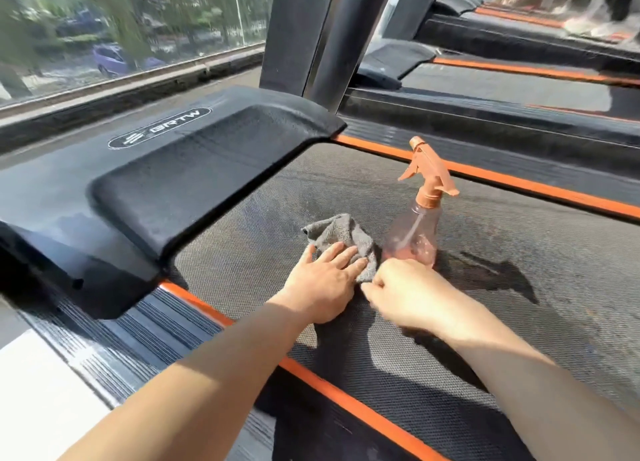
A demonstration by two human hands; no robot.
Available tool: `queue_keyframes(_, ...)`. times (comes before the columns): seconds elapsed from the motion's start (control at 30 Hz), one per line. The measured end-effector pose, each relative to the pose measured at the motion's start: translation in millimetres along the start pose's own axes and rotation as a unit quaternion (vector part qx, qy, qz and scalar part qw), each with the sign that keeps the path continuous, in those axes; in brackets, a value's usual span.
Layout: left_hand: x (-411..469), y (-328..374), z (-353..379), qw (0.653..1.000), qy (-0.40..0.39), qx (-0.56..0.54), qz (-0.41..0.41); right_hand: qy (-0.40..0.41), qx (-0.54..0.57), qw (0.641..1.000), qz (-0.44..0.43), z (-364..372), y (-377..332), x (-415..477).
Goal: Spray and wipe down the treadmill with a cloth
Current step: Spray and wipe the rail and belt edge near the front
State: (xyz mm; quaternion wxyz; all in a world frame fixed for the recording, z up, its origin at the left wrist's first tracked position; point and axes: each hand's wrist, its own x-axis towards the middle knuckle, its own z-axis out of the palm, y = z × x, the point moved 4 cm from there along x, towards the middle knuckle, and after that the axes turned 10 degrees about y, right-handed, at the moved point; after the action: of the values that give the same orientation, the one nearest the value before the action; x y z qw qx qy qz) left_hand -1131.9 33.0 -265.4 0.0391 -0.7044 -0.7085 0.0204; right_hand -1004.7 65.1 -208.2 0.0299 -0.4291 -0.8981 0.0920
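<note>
Left hand (322, 282) flat on cloth (346, 232), right hand (405, 287) curled at its edge, grip unclear

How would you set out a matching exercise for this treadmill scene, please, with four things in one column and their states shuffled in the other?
Things
1. grey cloth
2. spray bottle
3. left hand
4. right hand

States
A. fingers curled, pinching the cloth's near edge
B. stands upright on the treadmill belt
C. lies crumpled on the belt
D. rests flat on the cloth, fingers straight

Pairs: 1-C, 2-B, 3-D, 4-A
</note>
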Motion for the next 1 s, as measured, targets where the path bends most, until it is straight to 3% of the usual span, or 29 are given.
queue_keyframes(0.07, -2.5, -14.8, -1.2, 1.000, -0.023, -0.017, 0.007, 0.071, 0.129, 0.989, -0.022, 17.2, -26.1, 22.8)
queue_keyframes(0.13, -12.2, -24.7, 0.0, 0.998, -0.042, -0.056, 0.012, 0.072, 0.184, 0.980, -0.028, 36.5, -40.1, 52.0)
queue_keyframes(0.27, -35.2, -52.7, 5.7, 0.996, -0.026, -0.085, -0.007, -0.009, 0.113, 0.993, -0.028, 78.7, -58.0, 96.2)
queue_keyframes(0.4, -29.6, -81.8, 7.9, 0.995, 0.041, -0.091, -0.018, 0.005, 0.075, 0.997, -0.008, 81.5, -70.4, 145.2)
queue_keyframes(0.6, -1.7, -131.5, 0.1, 0.995, 0.007, -0.062, -0.080, 0.017, 0.059, 0.998, 0.014, 81.9, -105.8, 203.7)
queue_keyframes(0.7, -27.3, -155.2, -11.8, 0.993, -0.022, 0.044, -0.109, 0.009, 0.062, 0.994, -0.089, 86.9, -152.2, 203.6)
queue_keyframes(0.83, -93.2, -162.4, -18.7, 0.979, -0.115, 0.160, -0.053, -0.030, 0.080, 0.962, -0.260, 104.1, -218.9, 165.9)
queue_keyframes(0.93, -108.9, -153.3, -22.1, 0.976, -0.140, 0.165, 0.041, -0.026, 0.102, 0.937, -0.332, 102.8, -227.6, 145.8)
queue_keyframes(1.0, -95.5, -144.7, -26.8, 0.982, -0.116, 0.145, 0.016, -0.015, 0.114, 0.933, -0.340, 96.1, -216.2, 144.3)
